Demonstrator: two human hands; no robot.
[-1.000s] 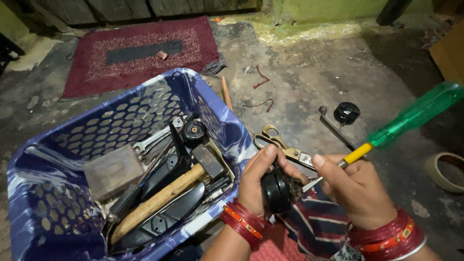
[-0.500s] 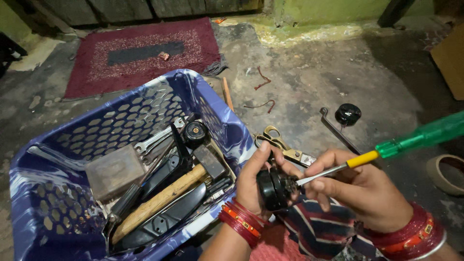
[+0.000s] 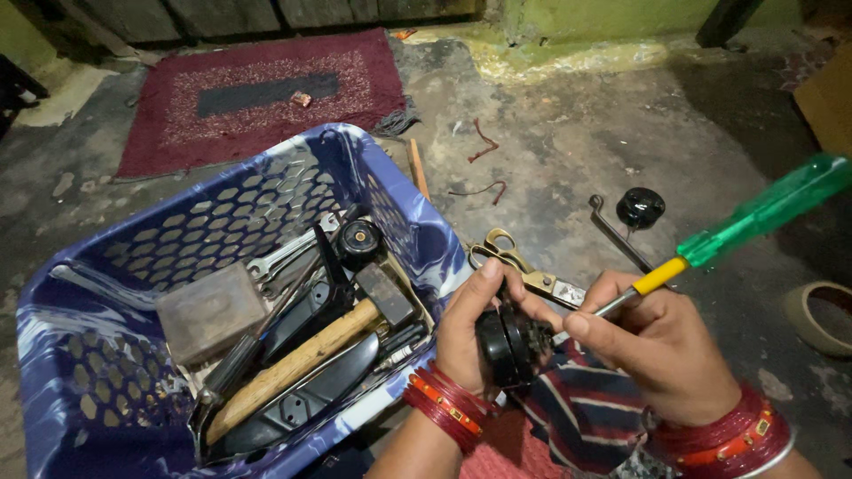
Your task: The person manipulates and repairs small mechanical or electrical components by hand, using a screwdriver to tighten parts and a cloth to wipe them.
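Packages, labels, signs, screens: one possible item, a small reddish box (image 3: 304, 99) on the maroon rug (image 3: 177, 106), near its dark centre panel.
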